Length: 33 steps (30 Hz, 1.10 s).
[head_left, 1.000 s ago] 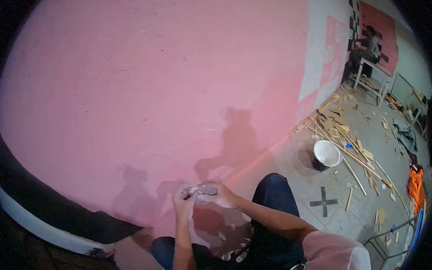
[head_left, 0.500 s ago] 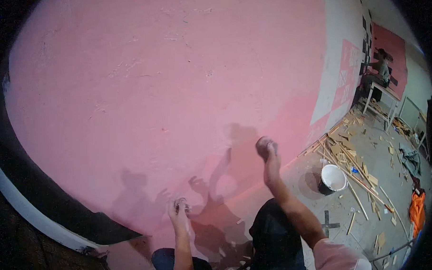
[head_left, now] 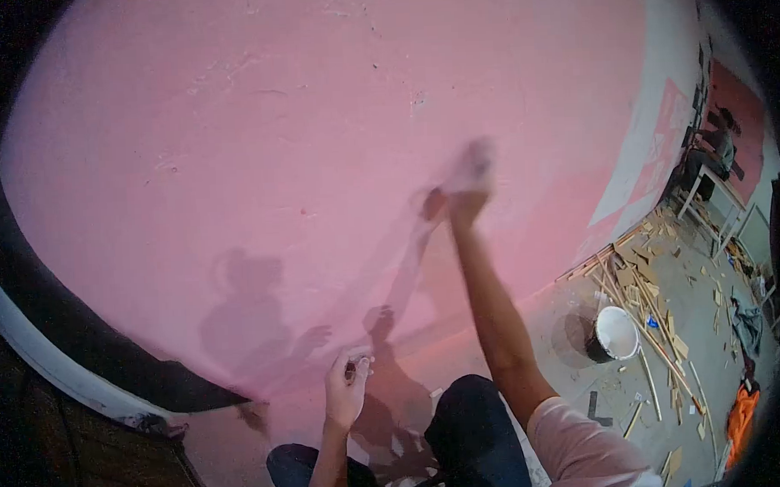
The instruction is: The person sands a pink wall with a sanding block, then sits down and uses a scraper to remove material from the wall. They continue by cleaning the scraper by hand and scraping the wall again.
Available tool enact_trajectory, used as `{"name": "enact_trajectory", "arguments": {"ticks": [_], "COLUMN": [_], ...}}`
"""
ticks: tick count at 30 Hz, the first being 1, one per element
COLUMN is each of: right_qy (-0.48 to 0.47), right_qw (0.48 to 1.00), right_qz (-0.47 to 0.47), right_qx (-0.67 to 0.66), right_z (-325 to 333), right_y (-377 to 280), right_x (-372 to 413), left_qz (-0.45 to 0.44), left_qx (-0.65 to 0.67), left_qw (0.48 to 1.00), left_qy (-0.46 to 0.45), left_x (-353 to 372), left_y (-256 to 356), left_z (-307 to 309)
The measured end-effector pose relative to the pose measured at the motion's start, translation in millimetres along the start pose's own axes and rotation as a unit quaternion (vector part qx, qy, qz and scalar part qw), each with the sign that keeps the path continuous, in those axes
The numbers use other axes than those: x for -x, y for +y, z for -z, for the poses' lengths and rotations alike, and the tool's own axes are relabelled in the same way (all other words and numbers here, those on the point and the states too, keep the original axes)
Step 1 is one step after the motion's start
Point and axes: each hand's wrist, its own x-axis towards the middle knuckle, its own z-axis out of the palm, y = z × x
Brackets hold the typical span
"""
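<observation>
A large pink wall [head_left: 317,134] with cracks and rough patches fills most of the view. My right hand [head_left: 474,180] is raised close to the wall, smeared by motion. It seems closed round a small dark piece that I cannot make out. Lower down, my left hand [head_left: 347,387] is held in front of the wall above my knees. Its fingers are curled and whitened, with a dark gap among them; what they hold, if anything, is too small to name. Shadows of my arms and hands fall on the wall.
To the right, a white-lined bucket [head_left: 617,333] stands on the floor beside scattered wood strips [head_left: 656,346]. An orange cloth [head_left: 743,420] lies at the far right. Beyond, a person [head_left: 713,151] sits near a white table [head_left: 720,189]. A dark band [head_left: 110,339] edges the wall at left.
My right hand has swung upward and is now before the wall. The left hand has shifted slightly right and down. The view has turned a little to the left.
</observation>
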Motion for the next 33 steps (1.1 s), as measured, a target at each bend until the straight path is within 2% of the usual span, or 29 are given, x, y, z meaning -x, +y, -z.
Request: {"name": "enact_trajectory", "arguments": {"ticks": [1, 2, 3, 4, 5, 6, 7, 8, 9, 11, 12, 13, 14, 16, 18, 19, 20, 21, 22, 23, 24, 25, 26, 28, 29, 30, 32, 33], "right_qy": [-0.096, -0.245, -0.269, -0.296, -0.439, -0.565, -0.659, -0.735, -0.791, -0.610, -0.499, -0.350, -0.195, -0.067, -0.136, -0.180, -0.271, -0.376, -0.518, -0.654, -0.750, -0.762, -0.767, -0.713, -0.727, -0.714, -0.667, -0.586], "right_qw": [0.988, 0.877, 0.571, 0.507, 0.615, 0.609, 0.630, 0.628, 0.601, 0.779, 0.842, 0.891, 0.916, 0.937, 0.986, 0.972, 0.927, 0.855, 0.756, 0.662, 0.577, 0.537, 0.497, 0.578, 0.651, 0.697, 0.741, 0.792], "right_qz": [0.056, 0.250, 0.573, 0.689, 0.633, 0.548, 0.407, 0.255, 0.095, 0.105, 0.193, 0.284, 0.344, 0.330, 0.062, 0.083, 0.167, 0.244, 0.283, 0.271, 0.266, 0.331, 0.394, 0.398, 0.213, 0.013, 0.018, 0.133], "right_qx": [0.108, 0.331, 0.523, 0.426, 0.169, -0.098, -0.046, 0.006, 0.061, 0.098, 0.071, 0.064, 0.072, 0.089, 0.076, 0.123, 0.198, 0.262, 0.282, 0.246, 0.187, 0.144, 0.096, -0.007, -0.043, -0.072, 0.077, 0.111], "right_z": [-1, 1, 8, 21, 39, 58, 63, 64, 65, 50, 36, 20, 5, -15, -17, -17, -4, 15, 42, 69, 95, 107, 119, 111, 95, 72, 33, 12], "right_y": [15, 28, 41, 58, 67, 77, 94, 115, 130, 105, 74, 41, 8, -16, 5, 28, 61, 88, 105, 119, 129, 127, 124, 120, 103, 78, 43, 26], "right_x": [45, 97, 150, 180, 182, 184, 174, 157, 132, 37, -5, -48, -91, -109, -65, -28, 29, 86, 137, 171, 188, 182, 176, 141, 111, 77, -1, -33], "left_qz": [-0.001, -0.019, -0.038, -0.057, -0.044, -0.031, -0.019, -0.025, -0.028, -0.022, -0.014, -0.005, -0.021, -0.052, -0.046, -0.047, -0.042, -0.038, -0.039, -0.049, -0.054, -0.058, -0.060, -0.064, -0.072, -0.077, -0.095, -0.110], "left_qx": [-0.007, -0.053, -0.096, -0.136, -0.150, -0.164, -0.178, -0.184, -0.185, -0.202, -0.221, -0.242, -0.262, -0.300, -0.296, -0.294, -0.282, -0.271, -0.261, -0.244, -0.223, -0.202, -0.229, -0.280, -0.277, -0.274, -0.291, -0.311], "left_qw": [1.000, 0.998, 0.994, 0.988, 0.986, 0.983, 0.980, 0.977, 0.975, 0.969, 0.963, 0.956, 0.950, 0.935, 0.932, 0.929, 0.931, 0.932, 0.932, 0.937, 0.941, 0.944, 0.938, 0.925, 0.926, 0.927, 0.921, 0.914], "left_qy": [0.000, -0.012, -0.022, -0.034, -0.053, -0.070, -0.086, -0.103, -0.116, -0.140, -0.152, -0.166, -0.170, -0.179, -0.205, -0.217, -0.227, -0.238, -0.247, -0.247, -0.250, -0.253, -0.255, -0.248, -0.245, -0.245, -0.241, -0.236], "left_x": [-1, -4, -6, -9, -9, -9, -10, -12, -12, -5, -4, -3, 0, 5, 8, 8, 9, 10, 7, 1, -2, 1, 3, -1, -3, -1, 6, 8], "left_y": [-2, -4, -8, -10, -5, 8, 14, 13, 9, 5, 7, 8, 6, -2, -3, -3, -3, -2, -4, -21, -48, -63, -52, -15, -12, -12, -22, -36], "left_z": [0, 2, 2, -1, -1, 0, 2, 6, 11, 16, 19, 21, 21, 19, 13, 9, 4, -1, -2, -4, -10, -13, -9, 0, 2, 7, 12, 11]}}
